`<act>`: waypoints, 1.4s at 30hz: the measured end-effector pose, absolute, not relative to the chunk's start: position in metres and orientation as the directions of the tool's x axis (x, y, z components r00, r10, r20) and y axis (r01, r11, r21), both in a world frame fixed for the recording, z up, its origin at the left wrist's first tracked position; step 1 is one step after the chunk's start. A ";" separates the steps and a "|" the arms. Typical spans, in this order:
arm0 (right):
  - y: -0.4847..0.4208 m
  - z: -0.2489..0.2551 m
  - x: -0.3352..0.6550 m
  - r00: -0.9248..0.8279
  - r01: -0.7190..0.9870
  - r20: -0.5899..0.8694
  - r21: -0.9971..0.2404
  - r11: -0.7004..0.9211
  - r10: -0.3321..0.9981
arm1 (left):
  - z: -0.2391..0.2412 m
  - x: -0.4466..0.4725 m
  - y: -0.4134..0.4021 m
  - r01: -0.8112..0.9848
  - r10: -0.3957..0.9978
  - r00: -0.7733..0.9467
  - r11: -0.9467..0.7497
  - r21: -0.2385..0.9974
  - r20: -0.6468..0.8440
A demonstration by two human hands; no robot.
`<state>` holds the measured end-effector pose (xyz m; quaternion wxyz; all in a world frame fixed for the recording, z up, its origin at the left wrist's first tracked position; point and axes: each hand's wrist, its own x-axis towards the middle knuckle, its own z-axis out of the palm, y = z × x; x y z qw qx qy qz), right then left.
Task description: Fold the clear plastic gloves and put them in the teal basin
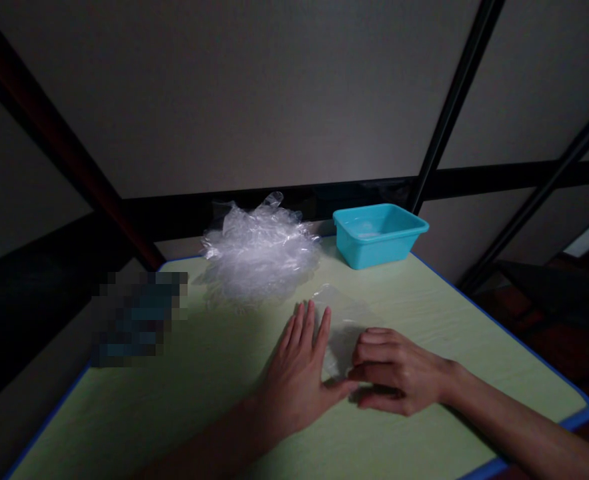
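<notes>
A flat clear plastic glove or bag (341, 320) lies on the pale green table (199, 400). My left hand (299, 373) rests flat on the table at its left edge, fingers stretched out together, thumb reaching toward my other hand. My right hand (394, 370) lies curled over the near right part of the plastic, fingers bent and pressing on it. Behind them sits a heap of crumpled clear plastic (261, 250).
A turquoise plastic tub (379, 233) stands at the table's far right corner. A blurred-out patch (139, 317) covers something at the left edge. The table has a blue rim and drops off on the right. Dark frame bars (449, 107) rise behind.
</notes>
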<state>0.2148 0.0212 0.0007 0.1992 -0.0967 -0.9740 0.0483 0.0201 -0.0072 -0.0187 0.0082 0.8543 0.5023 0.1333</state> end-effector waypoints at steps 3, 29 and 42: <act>0.020 -0.001 0.214 -0.902 0.140 0.400 -0.084 0.987 0.162 | -0.013 0.013 -0.006 0.795 0.818 0.515 -0.568 0.214 0.258; 0.018 0.000 0.213 -0.902 0.194 0.374 -0.096 0.976 0.215 | -0.005 -0.032 0.034 0.564 0.810 0.540 -0.549 0.617 0.227; 0.012 0.003 0.205 -0.939 0.171 0.306 0.022 0.985 0.156 | -0.008 -0.029 0.036 0.459 0.740 0.586 -0.639 0.617 0.331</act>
